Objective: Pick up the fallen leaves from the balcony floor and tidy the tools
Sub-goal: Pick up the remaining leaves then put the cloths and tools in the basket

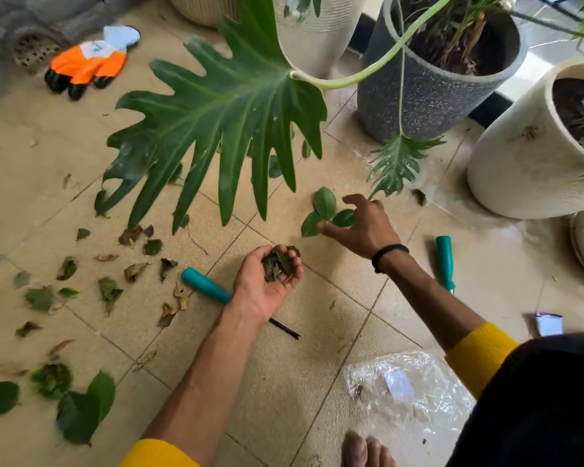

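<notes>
My left hand is palm up over the tiled floor and its curled fingers hold a small bunch of picked leaves. My right hand reaches over three green leaves lying on the floor, fingers spread just above them. Several dry and green fallen leaves lie scattered to the left. A teal-handled tool lies partly under my left wrist. A second teal-handled tool lies to the right of my right forearm.
A pair of orange gloves lies at the back left near a floor drain. Large plant pots stand at the back and right; a big split leaf hangs over the floor. A clear plastic bag lies near my foot.
</notes>
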A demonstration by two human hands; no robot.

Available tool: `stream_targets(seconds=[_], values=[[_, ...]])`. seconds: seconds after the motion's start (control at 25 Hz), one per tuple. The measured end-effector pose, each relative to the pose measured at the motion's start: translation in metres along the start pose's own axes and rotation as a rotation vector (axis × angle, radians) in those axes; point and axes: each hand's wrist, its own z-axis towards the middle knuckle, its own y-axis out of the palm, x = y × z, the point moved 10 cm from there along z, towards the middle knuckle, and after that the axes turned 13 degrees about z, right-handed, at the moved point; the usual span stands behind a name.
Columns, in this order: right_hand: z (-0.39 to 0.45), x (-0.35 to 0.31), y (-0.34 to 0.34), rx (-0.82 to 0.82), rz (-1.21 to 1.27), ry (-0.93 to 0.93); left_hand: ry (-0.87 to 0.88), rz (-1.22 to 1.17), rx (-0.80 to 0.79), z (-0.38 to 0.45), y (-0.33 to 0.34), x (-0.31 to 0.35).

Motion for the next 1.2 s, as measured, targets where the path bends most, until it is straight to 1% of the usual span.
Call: stream_targets(seconds=[0.04,0.12,0.24,0.36,0.44,0.52,0.6,0.64,0.68,0.72,0.76,0.8,0.84,0.92,1.04,1.12,1.2], values=[[0.012,0.012,0.007,-0.034,-0.051,0.061,0.021,0.015,0.011,0.002,0.0,0.004],[0.031,0.017,0.025,-0.09,-0.148,0.086,0.051,0.025,0.036,0.005,-0.001,0.009],[0.05,0.007,0.047,-0.068,-0.305,-0.021,0.076,0.02,0.045,0.011,-0.004,0.012],[0.054,-0.009,0.056,0.007,-0.211,-0.208,0.093,0.061,0.077,0.012,-0.016,0.013],[0.054,-0.014,0.056,0.036,-0.155,-0.3,0.107,0.062,0.086,0.009,-0.022,0.017],[0.05,-0.018,0.05,0.077,-0.081,-0.324,0.134,0.047,0.095,0.008,-0.03,0.023],[0.034,-0.027,0.039,0.102,0.041,-0.299,0.15,0.025,0.09,0.008,-0.034,0.026],[0.019,-0.036,0.036,0.066,0.126,-0.299,0.158,0.013,0.078,0.01,-0.034,0.026],[0.002,-0.048,0.038,-0.013,0.214,-0.315,0.16,-0.008,0.059,0.01,-0.032,0.026],[-0.019,-0.065,0.044,-0.119,0.275,-0.348,0.162,-0.036,0.038,0.011,-0.029,0.026],[-0.04,-0.081,0.054,-0.224,0.281,-0.394,0.156,-0.078,0.01,0.009,-0.024,0.024],[-0.059,-0.093,0.065,-0.296,0.221,-0.451,0.147,-0.1,-0.026,0.007,-0.018,0.021],[-0.074,-0.102,0.076,-0.326,0.113,-0.515,0.133,-0.118,-0.068,0.006,-0.011,0.017],[-0.096,-0.115,0.095,-0.317,-0.14,-0.637,0.116,-0.148,-0.151,0.005,-0.001,0.009],[-0.115,-0.128,0.098,-0.258,-0.355,-0.725,0.06,-0.248,-0.193,0.008,0.002,0.003],[-0.122,-0.134,0.086,-0.261,-0.396,-0.723,0.083,-0.246,-0.202,0.007,0.0,0.008],[-0.121,-0.136,0.066,-0.283,-0.264,-0.687,0.135,-0.236,-0.183,0.004,-0.006,0.013]])
